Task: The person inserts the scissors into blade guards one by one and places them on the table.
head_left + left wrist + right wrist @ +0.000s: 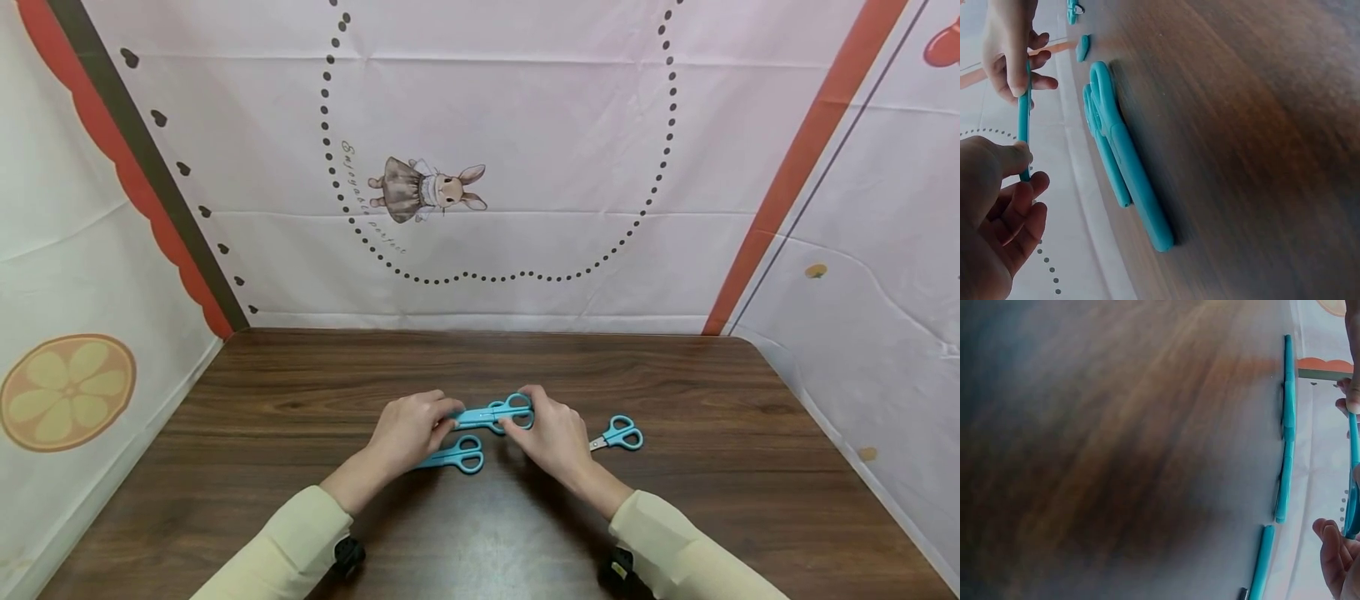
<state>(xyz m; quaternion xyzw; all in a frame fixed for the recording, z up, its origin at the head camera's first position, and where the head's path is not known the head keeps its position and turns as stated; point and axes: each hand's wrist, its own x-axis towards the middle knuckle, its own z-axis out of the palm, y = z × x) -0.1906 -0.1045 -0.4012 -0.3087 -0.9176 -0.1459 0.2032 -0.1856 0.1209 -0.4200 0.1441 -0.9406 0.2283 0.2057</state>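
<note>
While the held scissors point(474, 417), turquoise like the others, are kept raised above the wood-grained desk point(300, 375), their two ends are taken by separate hands. The narrow end is clamped between thumb and fingers of the left hand point(411, 427); at the ringed handles, the grip of the right hand point(557, 433) is closed with thumb and fingers on the rings. By this division, it may be judged, each end can be steadied or drawn on independently, and the length between is left exposed. No metal is shown along that length, so a cover over the blades is suggested. In the left wrist view, the remaining left fingers are seen loosely curled below the pinch, apparently because little force is needed.

The covered scissors point(450, 456) are laid flat beside the left hand, by which their narrow end is partly hidden; their handles are turned to the right. Beyond them another turquoise piece point(1112, 172) is partly masked, and its full form cannot be told. The bare-bladed scissors point(622, 433) are placed just beside the right hand, with metal visible, probably to be kept within reach.
</note>
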